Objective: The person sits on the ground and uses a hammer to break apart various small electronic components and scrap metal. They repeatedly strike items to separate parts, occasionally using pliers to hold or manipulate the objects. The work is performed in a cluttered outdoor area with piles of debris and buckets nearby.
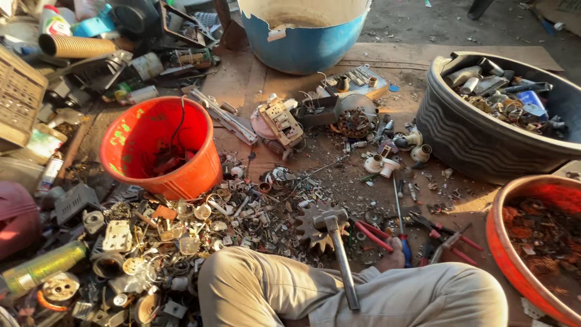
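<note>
Hands: neither the left nor the right hand shows in the frame, so what they grip cannot be told.
Legs: the person's legs (339,297) in beige trousers fill the bottom centre, with a bare foot (393,257) showing between them.
Hammer: a hammer (338,248) lies nearest the person, its metal head at lower centre and its grey handle running down across the trouser leg.
Gear: a toothed metal gear (311,229) lies flat under and just left of the hammer head.
Pliers: red-handled pliers (372,235) lie just right of the hammer; a second red-handled pair (451,239) lies further right.
Screwdriver: a screwdriver (399,224) with a thin shaft and a blue handle lies upright in the frame beside the foot.
Orange bucket: an orange bucket (160,145) stands left of centre, tilted, with wires and scraps inside.
Blue tub: a blue tub (302,42) with a pale inside stands at top centre.
Black tub: a ribbed black tub (472,139) at upper right holds metal parts.
Orange basin: an orange basin (505,254) at lower right holds reddish copper wire.
Motor part: a round wound motor part (355,121) lies above centre, near a stripped switch block (279,124).
Scrap heap: small metal and plastic scraps (151,242) cover the lower left.
</note>
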